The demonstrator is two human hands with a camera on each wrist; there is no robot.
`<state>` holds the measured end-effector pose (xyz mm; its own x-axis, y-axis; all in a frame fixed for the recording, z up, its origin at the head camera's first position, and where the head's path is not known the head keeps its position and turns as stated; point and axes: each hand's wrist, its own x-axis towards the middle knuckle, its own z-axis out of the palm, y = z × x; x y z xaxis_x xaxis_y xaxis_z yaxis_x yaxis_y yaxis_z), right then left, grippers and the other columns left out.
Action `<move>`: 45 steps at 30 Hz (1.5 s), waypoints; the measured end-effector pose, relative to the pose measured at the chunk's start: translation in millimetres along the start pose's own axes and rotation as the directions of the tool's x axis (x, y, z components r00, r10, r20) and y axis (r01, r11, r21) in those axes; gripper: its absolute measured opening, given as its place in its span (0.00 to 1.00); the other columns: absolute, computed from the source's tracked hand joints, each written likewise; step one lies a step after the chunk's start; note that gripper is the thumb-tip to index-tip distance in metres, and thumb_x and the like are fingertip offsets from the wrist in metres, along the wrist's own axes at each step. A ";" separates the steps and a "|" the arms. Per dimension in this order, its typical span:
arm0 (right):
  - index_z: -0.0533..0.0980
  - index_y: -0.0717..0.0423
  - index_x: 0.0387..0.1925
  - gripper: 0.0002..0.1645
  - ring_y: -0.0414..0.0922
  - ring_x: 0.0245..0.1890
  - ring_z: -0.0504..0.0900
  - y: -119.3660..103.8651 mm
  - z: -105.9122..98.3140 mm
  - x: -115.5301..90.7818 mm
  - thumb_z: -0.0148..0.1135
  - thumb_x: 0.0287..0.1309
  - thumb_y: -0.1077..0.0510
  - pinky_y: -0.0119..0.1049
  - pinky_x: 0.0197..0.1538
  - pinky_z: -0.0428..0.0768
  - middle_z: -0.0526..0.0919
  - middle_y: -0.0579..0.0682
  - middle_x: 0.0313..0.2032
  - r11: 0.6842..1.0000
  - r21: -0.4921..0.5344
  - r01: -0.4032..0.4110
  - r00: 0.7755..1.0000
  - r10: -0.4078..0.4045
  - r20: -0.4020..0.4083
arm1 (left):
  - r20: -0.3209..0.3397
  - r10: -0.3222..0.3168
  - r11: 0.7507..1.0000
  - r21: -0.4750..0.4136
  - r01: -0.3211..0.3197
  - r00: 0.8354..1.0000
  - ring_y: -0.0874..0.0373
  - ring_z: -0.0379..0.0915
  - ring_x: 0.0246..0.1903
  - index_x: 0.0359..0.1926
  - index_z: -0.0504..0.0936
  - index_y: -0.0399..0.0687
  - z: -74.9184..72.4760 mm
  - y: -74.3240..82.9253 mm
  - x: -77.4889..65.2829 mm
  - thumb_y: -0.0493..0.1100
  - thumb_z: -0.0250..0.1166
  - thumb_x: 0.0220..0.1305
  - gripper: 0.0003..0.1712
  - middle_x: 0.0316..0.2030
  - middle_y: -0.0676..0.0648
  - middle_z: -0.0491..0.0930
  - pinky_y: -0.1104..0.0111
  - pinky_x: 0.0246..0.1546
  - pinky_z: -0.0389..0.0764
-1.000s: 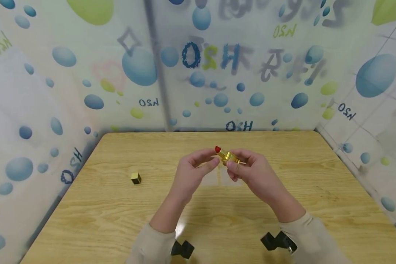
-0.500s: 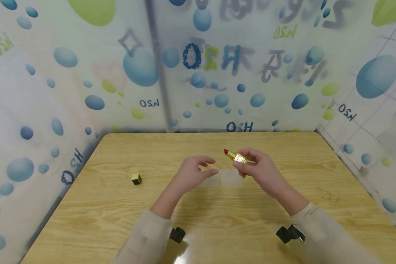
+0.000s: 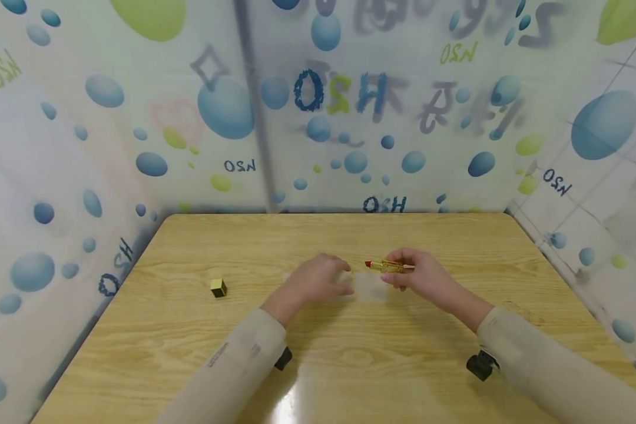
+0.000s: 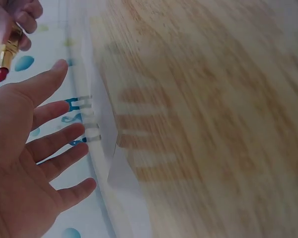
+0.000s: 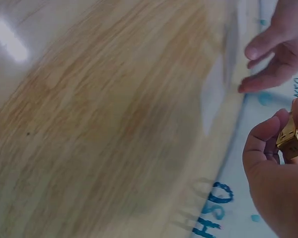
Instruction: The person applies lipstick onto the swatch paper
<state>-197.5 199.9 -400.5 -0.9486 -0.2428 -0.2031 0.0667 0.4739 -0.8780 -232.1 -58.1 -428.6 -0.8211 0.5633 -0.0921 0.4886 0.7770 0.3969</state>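
Note:
In the head view my right hand (image 3: 429, 278) pinches a gold lipstick (image 3: 392, 267) between thumb and fingers. Its red tip points left, toward my other hand. The right wrist view shows the square golden base of the lipstick (image 5: 291, 141) between the fingertips. My left hand (image 3: 315, 280) hovers over a pale sheet (image 3: 372, 288) at the table's middle, hiding part of it. In the left wrist view the fingers of the left hand (image 4: 35, 144) are spread and hold nothing. A small gold-and-black cube, like a lipstick cap (image 3: 218, 288), sits apart on the left.
The wooden table (image 3: 339, 365) reflects light near its front edge. Patterned walls (image 3: 318, 147) with blue and green dots stand behind the table and on both sides.
The right hand has drawn the lipstick away to the right and lowered it, turning it nearly level. The left hand has come off the lipstick and dropped toward the pale sheet. The small cube stays put.

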 end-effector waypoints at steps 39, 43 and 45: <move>0.80 0.60 0.65 0.29 0.46 0.37 0.82 43.6 -0.9 37.9 0.74 0.67 0.53 0.37 0.38 0.85 0.84 0.60 0.53 0.994 -0.106 -0.041 0.998 0.037 -0.044 | 0.116 -0.033 0.999 -0.001 0.033 0.993 0.42 0.54 0.83 0.75 0.75 0.63 23.4 -9.5 28.2 0.67 0.71 0.67 0.40 0.82 0.43 0.63 0.31 0.78 0.55; 0.80 0.59 0.66 0.30 0.46 0.39 0.83 44.3 0.8 39.0 0.74 0.67 0.51 0.36 0.38 0.85 0.84 0.59 0.53 0.992 -0.118 -0.038 0.998 0.033 -0.044 | 0.128 -0.049 0.999 0.029 0.046 0.991 0.43 0.53 0.84 0.76 0.75 0.60 13.7 1.1 19.0 0.66 0.70 0.70 0.38 0.82 0.43 0.62 0.33 0.80 0.55; 0.80 0.58 0.65 0.30 0.45 0.39 0.82 44.4 1.5 39.6 0.74 0.68 0.50 0.36 0.38 0.84 0.84 0.58 0.52 0.991 -0.129 -0.033 0.999 0.028 -0.043 | 0.130 -0.054 0.998 0.040 0.049 0.990 0.43 0.53 0.84 0.76 0.75 0.61 12.7 2.1 17.0 0.65 0.69 0.70 0.38 0.82 0.43 0.62 0.34 0.80 0.55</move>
<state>-231.6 210.2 -448.2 -0.9588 -0.1929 -0.2085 0.0575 0.5869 -0.8076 -241.2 -43.3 -440.9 -0.8006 0.5527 -0.2314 0.4595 0.8142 0.3549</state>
